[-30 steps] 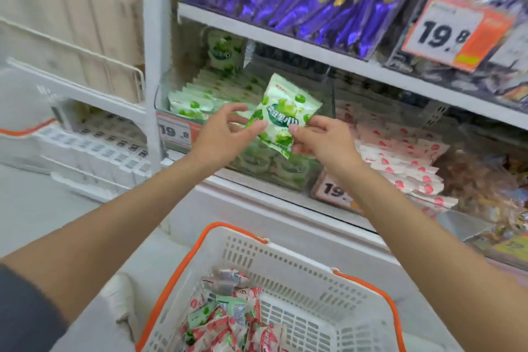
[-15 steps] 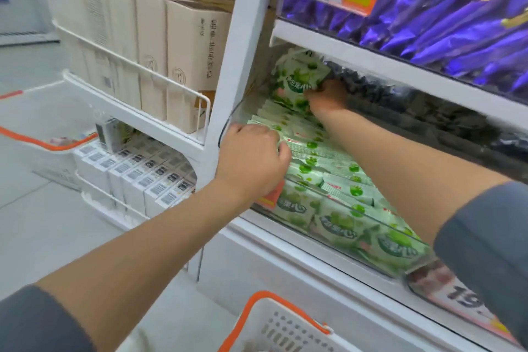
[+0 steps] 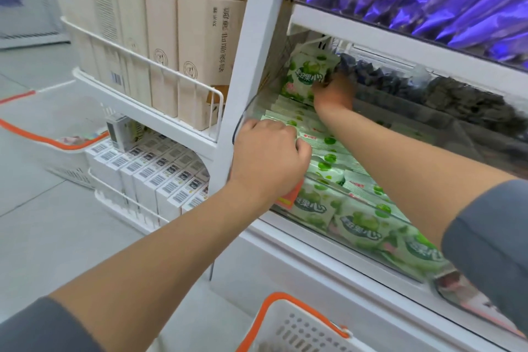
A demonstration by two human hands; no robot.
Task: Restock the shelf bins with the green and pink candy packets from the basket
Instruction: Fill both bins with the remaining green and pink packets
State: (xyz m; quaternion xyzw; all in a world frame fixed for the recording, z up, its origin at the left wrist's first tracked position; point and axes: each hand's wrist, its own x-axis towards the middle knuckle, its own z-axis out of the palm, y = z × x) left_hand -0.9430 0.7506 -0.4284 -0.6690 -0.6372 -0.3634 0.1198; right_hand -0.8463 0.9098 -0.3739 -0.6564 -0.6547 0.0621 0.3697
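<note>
My right hand reaches deep into the clear shelf bin and grips a green candy packet, held upright at the back of the bin. My left hand, fingers curled, presses on the row of green packets standing in the bin near its front left corner. More green packets show through the bin's front wall. Only the orange-rimmed corner of the white basket shows at the bottom edge; its contents are out of view.
A white upright post borders the bin on the left. Beige boxes and small white cartons fill wire racks left of it. Purple bags sit on the shelf above. Dark packets fill the neighbouring bin. Another basket stands on the floor.
One second ago both hands held the green packet in front of the bin. The right hand has carried it to the back of the bin; the left now presses on the packet row.
</note>
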